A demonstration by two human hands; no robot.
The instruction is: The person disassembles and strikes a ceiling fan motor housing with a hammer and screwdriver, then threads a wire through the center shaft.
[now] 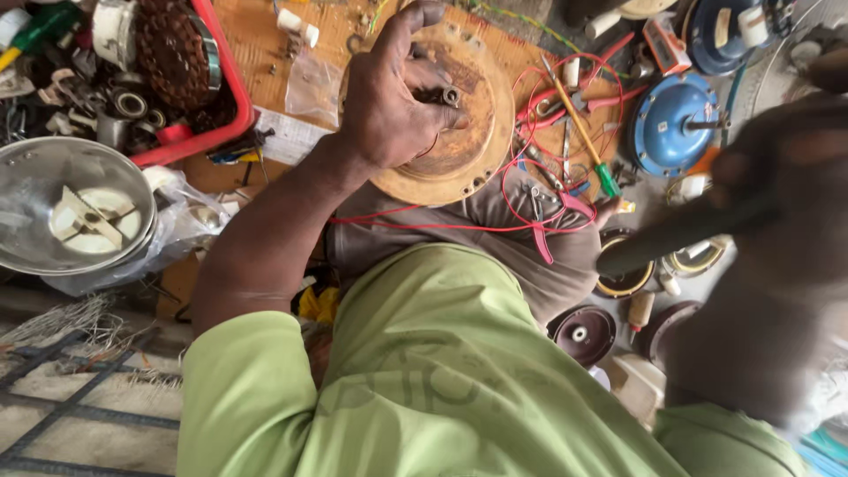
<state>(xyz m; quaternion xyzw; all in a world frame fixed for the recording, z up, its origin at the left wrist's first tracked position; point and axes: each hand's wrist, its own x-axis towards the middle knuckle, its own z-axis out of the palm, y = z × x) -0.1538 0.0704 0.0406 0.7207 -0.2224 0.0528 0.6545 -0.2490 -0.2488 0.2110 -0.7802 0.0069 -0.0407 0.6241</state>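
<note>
A rusty tan round motor cover (481, 146) lies on my lap over a wooden board. My left hand (393, 102) rests on top of it, with the fingers curled around the small shaft and bearing (446, 94) at its centre. My right hand (786, 177) is raised close to the camera at the right and is blurred. It grips a dark cylindrical tool handle (680, 231) that points down to the left. Thin red wires (530, 225) loop from the cover across my lap.
A red tray (231, 97) of bearings and metal parts sits at the top left, with a shiny metal bowl (53, 168) below it. A blue motor housing (667, 124), a yellow and green screwdriver (585, 124), pliers and dark round covers (583, 334) lie at the right.
</note>
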